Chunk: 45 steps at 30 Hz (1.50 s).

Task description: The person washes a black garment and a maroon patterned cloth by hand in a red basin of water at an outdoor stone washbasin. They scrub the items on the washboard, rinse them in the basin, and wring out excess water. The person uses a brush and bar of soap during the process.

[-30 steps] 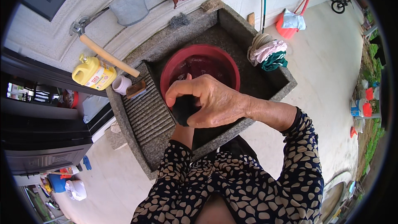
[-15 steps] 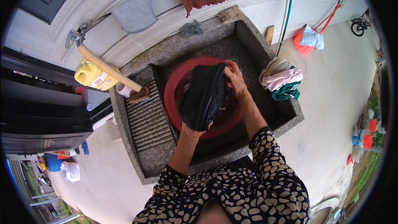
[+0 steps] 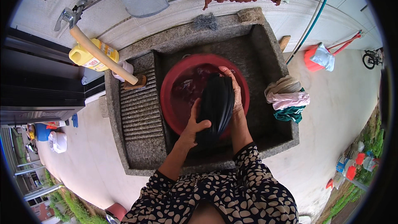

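Both hands hold a long dark wet cloth, rolled into a thick bundle (image 3: 215,108), above the round red plastic basin (image 3: 170,87) that stands inside the grey stone washing sink (image 3: 269,58). The long axis of the bundle runs almost straight away from the person, from the near rim of the basin toward its far side. The left hand (image 3: 192,126) grasps the near end, with the fingers curled over the cloth from the left. The right hand (image 3: 235,91) grasps the far end from the right side, its fingers wrapped over the top (the thumb is hidden behind the cloth). So the left hand is nearer to the body and the right one is farther out. The basin holds dark reddish water. On the right rim of the sink lies a pile of folded cloths, white, pink and green (image 3: 288,99), well apart from the hands. To the left, the ribbed stone washboard (image 3: 141,108) lies just beside the basin.
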Each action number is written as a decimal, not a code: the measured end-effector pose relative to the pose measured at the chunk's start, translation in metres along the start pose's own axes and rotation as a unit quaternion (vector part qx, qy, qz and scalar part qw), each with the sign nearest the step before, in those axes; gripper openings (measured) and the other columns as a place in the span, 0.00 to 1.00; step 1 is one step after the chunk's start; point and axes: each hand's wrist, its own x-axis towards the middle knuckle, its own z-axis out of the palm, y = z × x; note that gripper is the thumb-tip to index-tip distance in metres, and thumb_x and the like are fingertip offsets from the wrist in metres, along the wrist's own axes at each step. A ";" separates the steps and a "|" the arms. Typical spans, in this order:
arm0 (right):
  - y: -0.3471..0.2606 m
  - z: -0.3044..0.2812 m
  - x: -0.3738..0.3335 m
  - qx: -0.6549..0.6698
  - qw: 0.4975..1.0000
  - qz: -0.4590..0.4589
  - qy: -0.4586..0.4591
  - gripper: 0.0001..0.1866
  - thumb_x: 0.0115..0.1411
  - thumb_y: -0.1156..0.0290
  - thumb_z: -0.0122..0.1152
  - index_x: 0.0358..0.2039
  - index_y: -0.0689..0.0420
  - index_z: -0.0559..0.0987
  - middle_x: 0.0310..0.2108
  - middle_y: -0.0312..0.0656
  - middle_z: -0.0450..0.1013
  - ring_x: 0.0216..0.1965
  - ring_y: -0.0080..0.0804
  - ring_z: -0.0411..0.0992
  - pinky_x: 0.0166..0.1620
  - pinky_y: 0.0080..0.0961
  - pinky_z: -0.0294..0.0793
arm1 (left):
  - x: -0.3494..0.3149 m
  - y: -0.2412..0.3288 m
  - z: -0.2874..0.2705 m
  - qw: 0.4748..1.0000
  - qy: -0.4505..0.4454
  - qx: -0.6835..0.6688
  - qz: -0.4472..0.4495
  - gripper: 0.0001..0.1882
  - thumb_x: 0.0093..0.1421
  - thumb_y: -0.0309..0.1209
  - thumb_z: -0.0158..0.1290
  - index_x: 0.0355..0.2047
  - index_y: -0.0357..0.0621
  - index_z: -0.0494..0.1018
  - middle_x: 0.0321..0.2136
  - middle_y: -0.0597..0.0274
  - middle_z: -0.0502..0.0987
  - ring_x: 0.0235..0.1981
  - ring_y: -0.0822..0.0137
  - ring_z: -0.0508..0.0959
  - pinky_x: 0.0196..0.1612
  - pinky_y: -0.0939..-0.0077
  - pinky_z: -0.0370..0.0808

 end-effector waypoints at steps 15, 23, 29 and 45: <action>-0.077 0.051 0.046 -0.271 0.937 0.188 -0.111 0.46 0.49 0.52 0.62 0.65 0.43 0.50 0.60 0.53 0.52 0.54 0.42 0.61 0.46 0.37 0.71 | 0.035 0.001 -0.061 0.889 -0.156 -0.391 -0.178 0.27 0.56 0.42 0.48 0.50 0.34 0.66 0.39 0.48 0.75 0.35 0.56 0.80 0.34 0.57 0.80; 0.011 0.018 -0.016 0.046 0.990 0.111 0.068 0.45 0.51 0.49 0.64 0.65 0.38 0.52 0.60 0.44 0.56 0.55 0.44 0.63 0.51 0.48 0.69 | 0.047 -0.003 -0.021 0.769 -0.265 -0.567 -0.129 0.30 0.55 0.45 0.46 0.53 0.36 0.63 0.43 0.45 0.70 0.34 0.48 0.79 0.31 0.55 0.79; -0.003 0.009 0.010 -0.069 0.997 0.031 0.001 0.32 0.49 0.63 0.65 0.54 0.55 0.66 0.43 0.41 0.70 0.46 0.33 0.70 0.51 0.30 0.70 | 0.029 -0.020 -0.040 0.829 -0.183 -0.474 -0.231 0.28 0.55 0.41 0.49 0.53 0.37 0.64 0.42 0.48 0.71 0.31 0.52 0.79 0.34 0.62 0.79; -0.026 0.054 0.021 -0.480 0.853 0.179 -0.100 0.17 0.45 0.69 0.65 0.38 0.58 0.80 0.35 0.38 0.74 0.42 0.29 0.71 0.52 0.26 0.66 | 0.036 0.029 -0.029 0.889 -0.089 0.402 -0.199 0.41 0.45 0.41 0.60 0.56 0.37 0.57 0.43 0.54 0.73 0.44 0.60 0.74 0.51 0.65 0.69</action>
